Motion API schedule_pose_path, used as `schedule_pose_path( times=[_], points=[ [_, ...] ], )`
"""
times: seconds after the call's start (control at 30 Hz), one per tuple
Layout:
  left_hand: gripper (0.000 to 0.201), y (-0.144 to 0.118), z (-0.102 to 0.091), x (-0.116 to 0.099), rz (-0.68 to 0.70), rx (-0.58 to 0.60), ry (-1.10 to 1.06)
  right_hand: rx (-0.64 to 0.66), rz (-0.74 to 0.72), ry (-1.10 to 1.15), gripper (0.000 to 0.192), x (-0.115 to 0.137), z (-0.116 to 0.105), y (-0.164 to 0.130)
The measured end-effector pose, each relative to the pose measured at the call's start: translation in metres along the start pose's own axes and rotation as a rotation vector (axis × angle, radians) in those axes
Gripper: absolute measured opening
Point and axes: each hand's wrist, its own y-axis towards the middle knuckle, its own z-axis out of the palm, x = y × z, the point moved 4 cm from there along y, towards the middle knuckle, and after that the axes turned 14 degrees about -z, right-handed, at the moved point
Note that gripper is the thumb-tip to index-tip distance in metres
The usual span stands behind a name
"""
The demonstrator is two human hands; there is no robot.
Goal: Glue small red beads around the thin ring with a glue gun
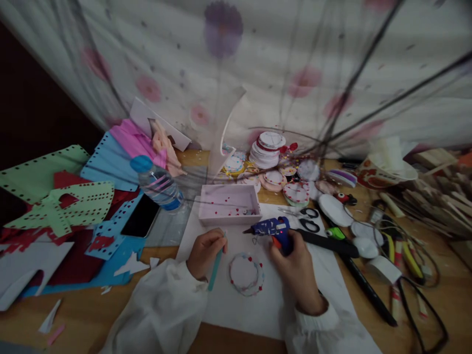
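Note:
My left hand is closed around a thin teal stick, which slants down toward me; what the stick is I cannot tell. In my right hand is a blue hot glue gun, its dark nozzle pointing left. Between the two hands a round, wire-like ring with small red beads lies on a sheet of white paper. Just beyond them stands a shallow pale pink box with small red bits and a little grey thing inside.
Scissors and a black rod lie to the right, near cords and wood sticks. On the left are a water bottle, a phone and coloured paper. Decorated discs crowd the back before a patterned curtain.

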Motion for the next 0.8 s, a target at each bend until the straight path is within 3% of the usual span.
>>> schedule_pose_path(
  times=[0.13, 0.3, 0.8],
  points=[
    [0.031, -0.001, 0.001, -0.004, 0.028, 0.017, 0.036, 0.007, -0.032, 0.145, 0.031, 0.008, 0.005, -0.002],
    [0.030, -0.002, 0.003, -0.006, 0.057, 0.048, 0.072, -0.034, -0.035, 0.264, 0.036, 0.013, 0.009, -0.009],
    [0.031, -0.003, 0.007, -0.005, 0.107, 0.099, 0.081, -0.096, -0.037, 0.291, 0.031, 0.013, 0.011, -0.011]
  ],
)
